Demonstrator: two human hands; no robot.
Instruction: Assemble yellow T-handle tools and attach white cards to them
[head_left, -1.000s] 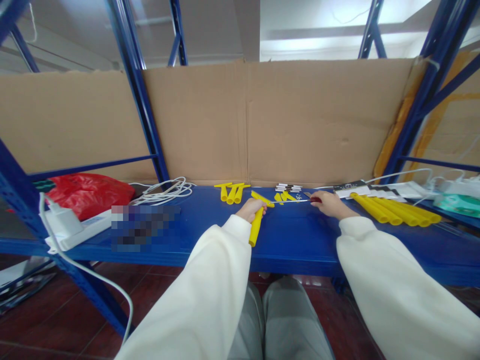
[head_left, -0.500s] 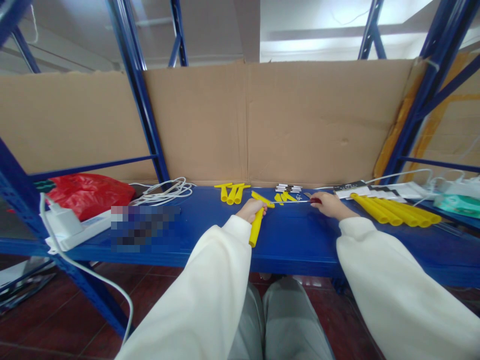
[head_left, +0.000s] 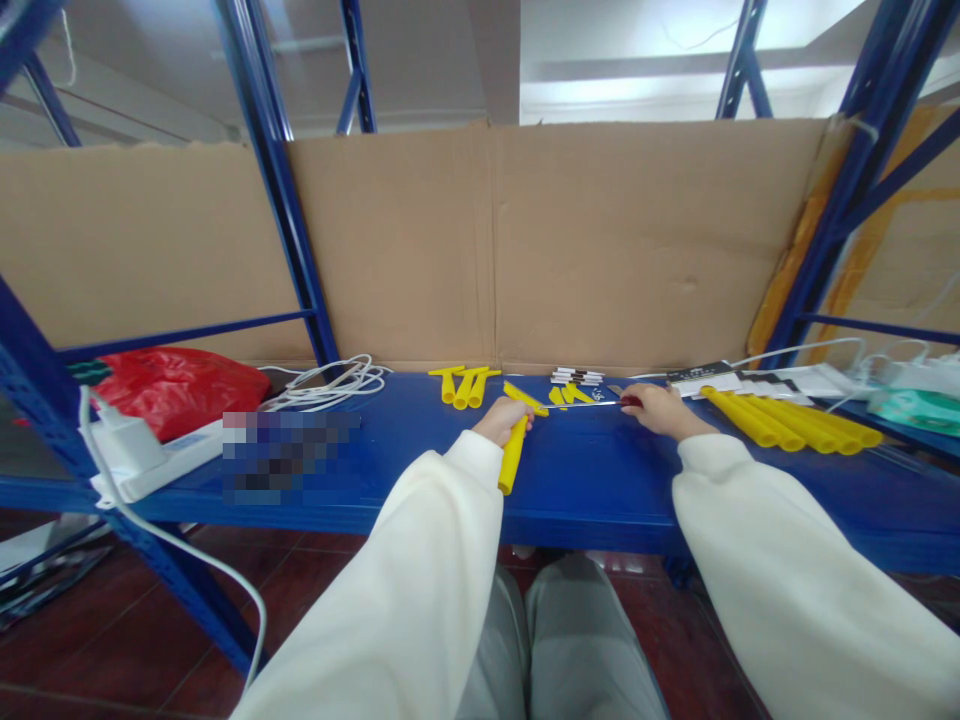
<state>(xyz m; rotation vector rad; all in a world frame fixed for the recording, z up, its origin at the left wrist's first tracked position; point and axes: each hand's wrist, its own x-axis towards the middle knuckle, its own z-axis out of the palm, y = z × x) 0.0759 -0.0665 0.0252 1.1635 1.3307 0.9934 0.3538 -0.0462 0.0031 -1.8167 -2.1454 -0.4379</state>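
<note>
My left hand (head_left: 501, 420) is closed around a yellow T-shaped tool (head_left: 512, 458), a round tube with a flat crosspiece at its top. My right hand (head_left: 654, 410) grips the dark red handle of a screwdriver (head_left: 581, 404). Its thin metal shaft points left, and the tip reaches the end of the crosspiece; I cannot tell how far it goes in. Just behind the shaft lie small yellow pieces (head_left: 574, 393), tiny screws (head_left: 598, 394) and several black-and-white sticks (head_left: 577, 376). Three similar yellow T-shaped tools (head_left: 469, 390) rest left of them.
Several yellow tubes (head_left: 787, 425) lie on the blue shelf (head_left: 592, 480) at the right, by a black-and-white box (head_left: 701, 378). At the left are coiled white cable (head_left: 337, 385), a red plastic bag (head_left: 176, 385) and a power strip (head_left: 180, 455). Cardboard (head_left: 570, 250) stands behind.
</note>
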